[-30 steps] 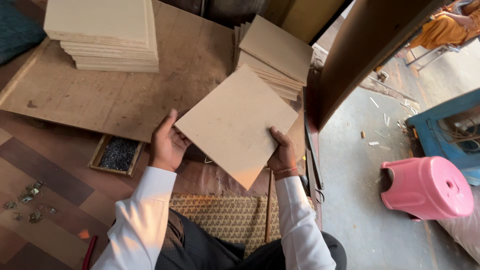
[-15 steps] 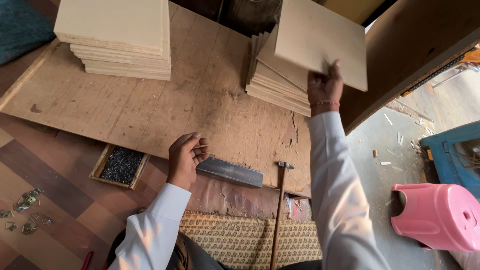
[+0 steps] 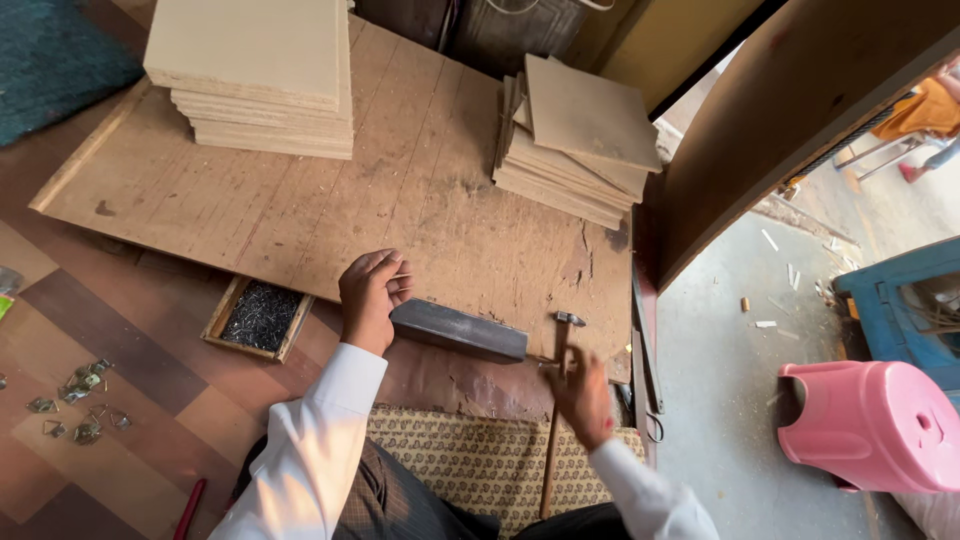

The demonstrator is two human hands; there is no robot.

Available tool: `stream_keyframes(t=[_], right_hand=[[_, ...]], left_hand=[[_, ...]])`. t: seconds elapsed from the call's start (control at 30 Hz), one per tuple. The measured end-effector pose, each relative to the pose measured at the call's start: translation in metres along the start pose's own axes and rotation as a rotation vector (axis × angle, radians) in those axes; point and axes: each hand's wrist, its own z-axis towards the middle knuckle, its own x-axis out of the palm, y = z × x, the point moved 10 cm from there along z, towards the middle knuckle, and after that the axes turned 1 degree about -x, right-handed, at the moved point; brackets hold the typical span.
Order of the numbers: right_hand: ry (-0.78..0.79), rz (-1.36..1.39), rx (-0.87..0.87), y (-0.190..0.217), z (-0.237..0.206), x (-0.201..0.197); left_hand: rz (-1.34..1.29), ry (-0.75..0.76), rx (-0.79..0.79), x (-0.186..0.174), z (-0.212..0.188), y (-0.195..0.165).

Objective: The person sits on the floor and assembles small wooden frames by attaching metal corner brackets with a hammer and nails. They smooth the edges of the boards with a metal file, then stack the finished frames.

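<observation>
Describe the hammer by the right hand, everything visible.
The hammer lies flat at the near edge of the wooden work board, with its small dark metal head pointing away from the person and its long thin wooden handle running back toward the patterned mat. The right hand, blurred by motion, sits over the upper handle; whether it grips it cannot be told. The head rests just right of the dark metal block.

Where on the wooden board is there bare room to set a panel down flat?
The wooden board is bare between the tall panel stack and the smaller stack, down to its front edge. It is crowded in front: left hand, metal bar, hammer, right hand, nail tray.
</observation>
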Motion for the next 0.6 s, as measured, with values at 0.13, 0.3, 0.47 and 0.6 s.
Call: stream_keyframes(t=[0.13, 0.3, 0.47, 0.6], right_hand=[[-0.132, 0.189, -0.325, 0.012, -0.062, 0.011], [-0.081, 0.62, 0.26, -0.06, -0.019, 0.042], [-0.128, 0.608, 0.27, -0.079, -0.001, 0.033], [-0.205, 0.261, 0.203, -0.085, 0.01, 0.005]], left_hand=[[0.005, 0.009, 0.058, 0.0, -0.004, -0.003], [0.082, 0.039, 0.178, 0.0, -0.009, -0.009], [0.304, 0.006, 0.292, 0.004, -0.019, -0.013], [0.845, 0.005, 0.683, 0.041, -0.049, -0.031]])
